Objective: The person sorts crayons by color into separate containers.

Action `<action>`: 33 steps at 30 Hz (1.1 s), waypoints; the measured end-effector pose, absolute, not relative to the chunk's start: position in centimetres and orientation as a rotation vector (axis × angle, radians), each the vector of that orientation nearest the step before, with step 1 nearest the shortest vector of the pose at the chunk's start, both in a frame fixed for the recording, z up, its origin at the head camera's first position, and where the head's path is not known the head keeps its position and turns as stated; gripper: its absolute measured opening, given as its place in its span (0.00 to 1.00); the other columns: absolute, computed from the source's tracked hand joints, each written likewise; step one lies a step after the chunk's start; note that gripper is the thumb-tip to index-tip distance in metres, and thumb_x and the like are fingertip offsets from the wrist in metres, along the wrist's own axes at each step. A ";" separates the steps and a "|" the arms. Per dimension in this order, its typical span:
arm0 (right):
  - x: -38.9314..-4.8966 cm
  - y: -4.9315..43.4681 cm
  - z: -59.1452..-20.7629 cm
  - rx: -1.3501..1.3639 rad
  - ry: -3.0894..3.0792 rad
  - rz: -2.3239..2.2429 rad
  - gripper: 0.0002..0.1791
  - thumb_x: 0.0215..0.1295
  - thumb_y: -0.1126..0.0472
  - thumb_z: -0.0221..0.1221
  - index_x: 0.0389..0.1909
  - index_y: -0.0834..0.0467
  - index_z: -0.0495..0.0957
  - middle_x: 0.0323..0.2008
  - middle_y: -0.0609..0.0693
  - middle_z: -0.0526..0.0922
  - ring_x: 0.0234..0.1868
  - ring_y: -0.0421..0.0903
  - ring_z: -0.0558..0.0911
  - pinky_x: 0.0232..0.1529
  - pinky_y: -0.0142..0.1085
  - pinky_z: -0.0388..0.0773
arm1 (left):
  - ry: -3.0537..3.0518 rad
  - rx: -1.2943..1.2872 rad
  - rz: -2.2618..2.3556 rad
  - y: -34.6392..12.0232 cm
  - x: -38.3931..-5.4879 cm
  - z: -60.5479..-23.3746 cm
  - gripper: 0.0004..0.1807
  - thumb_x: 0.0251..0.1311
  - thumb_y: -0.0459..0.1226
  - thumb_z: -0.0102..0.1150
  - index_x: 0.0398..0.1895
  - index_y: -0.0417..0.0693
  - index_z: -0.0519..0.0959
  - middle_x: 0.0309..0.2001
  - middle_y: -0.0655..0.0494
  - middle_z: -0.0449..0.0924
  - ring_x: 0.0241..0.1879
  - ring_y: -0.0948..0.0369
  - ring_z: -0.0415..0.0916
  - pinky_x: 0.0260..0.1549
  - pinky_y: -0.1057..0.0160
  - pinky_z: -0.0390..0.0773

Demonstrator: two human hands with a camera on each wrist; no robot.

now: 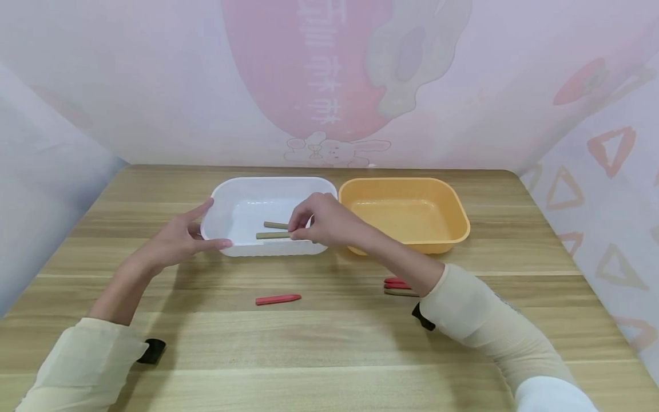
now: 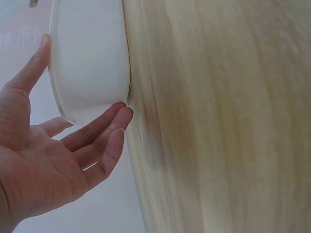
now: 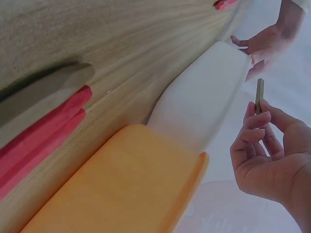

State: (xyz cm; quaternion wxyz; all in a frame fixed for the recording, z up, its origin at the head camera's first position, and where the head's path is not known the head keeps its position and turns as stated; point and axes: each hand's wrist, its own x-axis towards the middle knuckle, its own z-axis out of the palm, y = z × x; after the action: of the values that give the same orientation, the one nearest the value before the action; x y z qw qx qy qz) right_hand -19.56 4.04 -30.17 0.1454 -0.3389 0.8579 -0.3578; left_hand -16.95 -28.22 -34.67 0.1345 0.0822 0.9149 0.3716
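Observation:
My right hand (image 1: 321, 220) pinches an olive-brown crayon (image 1: 273, 235) over the white basin (image 1: 268, 250); the right wrist view shows the crayon (image 3: 259, 94) standing out past the fingertips. Another olive-brown crayon (image 1: 275, 225) appears just behind it, its right end hidden by the fingers; whether it lies in the basin I cannot tell. At the basin's left end, my left hand (image 1: 177, 240) spreads its thumb and fingers across the corner. In the left wrist view the left hand (image 2: 58, 150) touches the basin's outer wall (image 2: 92, 58) with loosely extended fingers.
A yellow-orange basin (image 1: 412, 248) stands against the white one's right side. One red crayon (image 1: 278, 299) lies on the wooden table (image 1: 288, 355) in front. Near my right forearm lie red crayons (image 1: 395, 282) and an olive-brown crayon (image 1: 400, 292), partly covered. A wall rises behind the table.

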 end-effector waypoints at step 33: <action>-24.3 1.3 -32.5 -0.698 2.700 -0.936 0.05 0.68 0.64 0.66 0.34 0.59 0.89 0.33 0.49 0.88 0.37 0.43 0.79 0.40 0.32 0.73 | 2.632 0.236 1.100 -28.1 -16.9 -34.5 0.61 0.64 0.47 0.73 0.84 0.40 0.38 0.58 0.26 0.79 0.50 0.48 0.81 0.45 0.57 0.76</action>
State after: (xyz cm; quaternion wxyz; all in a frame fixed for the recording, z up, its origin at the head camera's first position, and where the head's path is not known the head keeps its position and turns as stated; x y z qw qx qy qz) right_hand -24.30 1.33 -32.51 0.1000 -0.2361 0.9133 -0.3165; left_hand -16.85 -28.14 -34.50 0.1392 0.0817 0.9105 0.3807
